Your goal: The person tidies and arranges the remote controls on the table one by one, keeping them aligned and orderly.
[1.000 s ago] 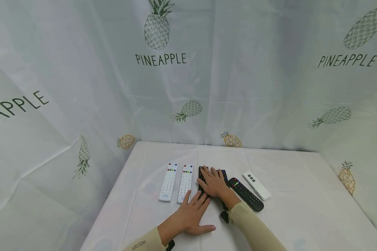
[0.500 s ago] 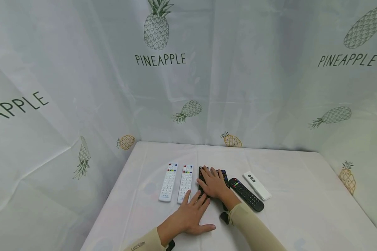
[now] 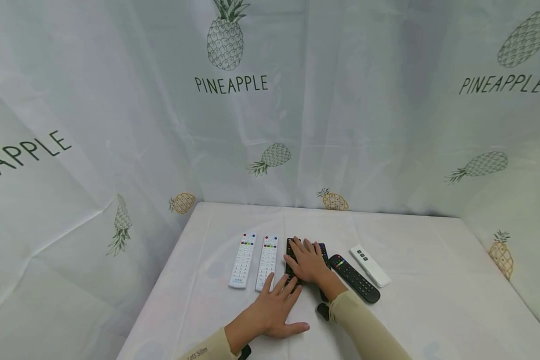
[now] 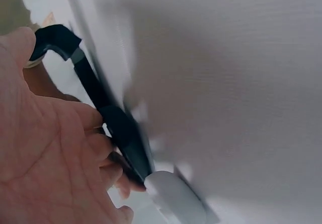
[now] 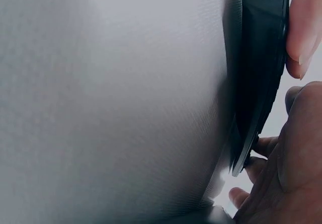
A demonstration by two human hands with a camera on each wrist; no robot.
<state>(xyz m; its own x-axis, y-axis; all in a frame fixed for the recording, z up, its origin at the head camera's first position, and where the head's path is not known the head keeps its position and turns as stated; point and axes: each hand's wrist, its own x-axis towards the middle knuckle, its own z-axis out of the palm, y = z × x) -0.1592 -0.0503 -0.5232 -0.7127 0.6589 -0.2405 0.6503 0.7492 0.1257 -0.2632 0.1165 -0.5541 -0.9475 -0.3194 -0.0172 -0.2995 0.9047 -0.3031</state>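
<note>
My right hand (image 3: pixel 309 262) lies flat with fingers spread over a black remote control (image 3: pixel 290 271), covering much of it. Part of a second black remote (image 3: pixel 325 252) shows from behind that hand. Closer to me, my left hand (image 3: pixel 272 312) is spread, its straight fingertips at the lower ends of the first black remote and a white remote (image 3: pixel 267 257). The left wrist view has the palm (image 4: pixel 45 153) beside the black remote (image 4: pixel 128 138) and the white one's rounded end (image 4: pixel 176 196). In the right wrist view, left fingertips (image 5: pixel 304 22) touch the black remote's (image 5: pixel 259 58) edge.
Another white remote (image 3: pixel 242 262) lies at the left of the row. To the right are a slanted black remote (image 3: pixel 355 280) and a small white remote (image 3: pixel 370 266) with few buttons. A white cloth covers the table (image 3: pixel 432 280); a pineapple-print curtain (image 3: pixel 364 100) hangs behind it.
</note>
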